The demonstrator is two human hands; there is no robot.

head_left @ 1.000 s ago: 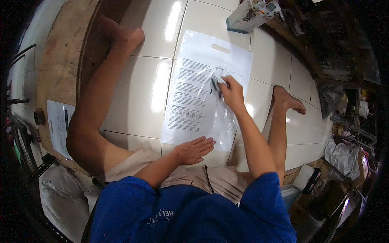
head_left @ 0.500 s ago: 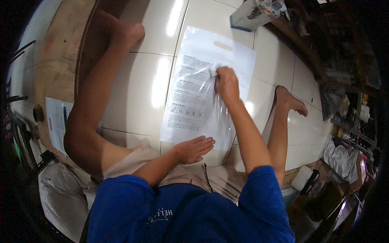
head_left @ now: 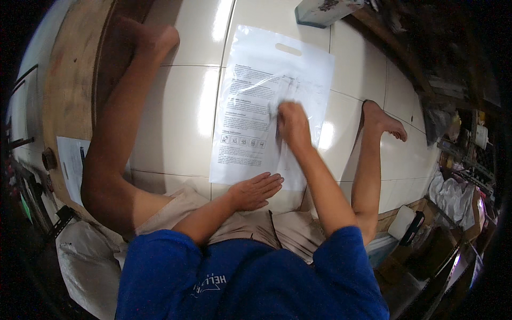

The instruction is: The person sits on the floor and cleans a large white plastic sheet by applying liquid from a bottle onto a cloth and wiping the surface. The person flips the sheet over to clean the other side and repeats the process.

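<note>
Fingers point(head_left: 286, 110) of the right hand point(head_left: 295, 127) close on an apparent cloth point(head_left: 273, 113), blurred, over the middle of the printed bag point(head_left: 242, 154) on the floor point(head_left: 176, 117), seemingly wiping; the left hand point(head_left: 253, 191), extended at the bag's near edge, should steady the next stroke.

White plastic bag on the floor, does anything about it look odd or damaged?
Slightly: the bag looks wrinkled around the right hand, and faint grey streaks show just beyond that hand, unlike the neat print to the left. No tear or spill is visible.
</note>
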